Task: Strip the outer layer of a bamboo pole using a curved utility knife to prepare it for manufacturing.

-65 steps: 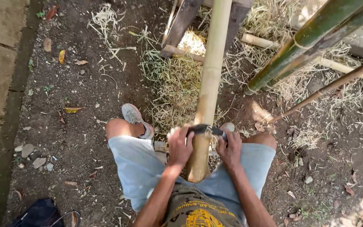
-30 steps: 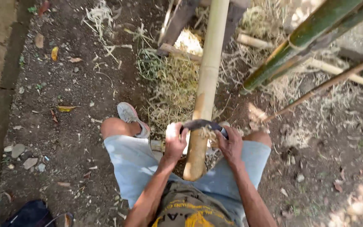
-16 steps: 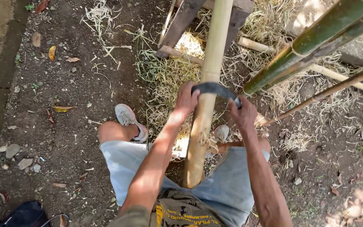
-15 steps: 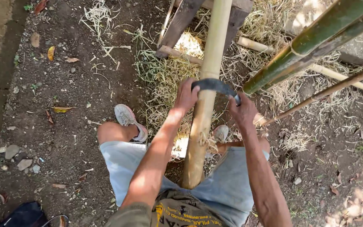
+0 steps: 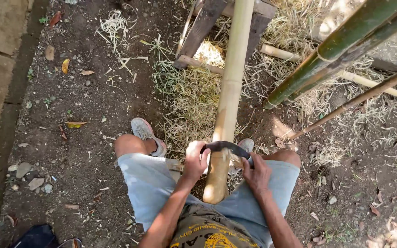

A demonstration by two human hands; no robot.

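My left hand [image 5: 196, 159] and right hand [image 5: 256, 172] each gripping 1 end of a curved blade [image 5: 224, 147], probably steel, pale bamboo pole [image 5: 228, 98] between them

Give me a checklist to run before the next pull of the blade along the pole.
1. Left hand closed on its end of the curved blade: ok.
2. Right hand closed on the other end: ok.
3. Blade lying across the bamboo pole: ok.
4. Pole's far end propped on the wooden stand: ok; how firmly, cannot tell.
5. Pole's near end between the knees, pointing at the lap: ok, but the pull comes toward the body.
6. Feet out from under the blade: left shoe well aside, ok; right shoe just beyond the blade, cannot tell.
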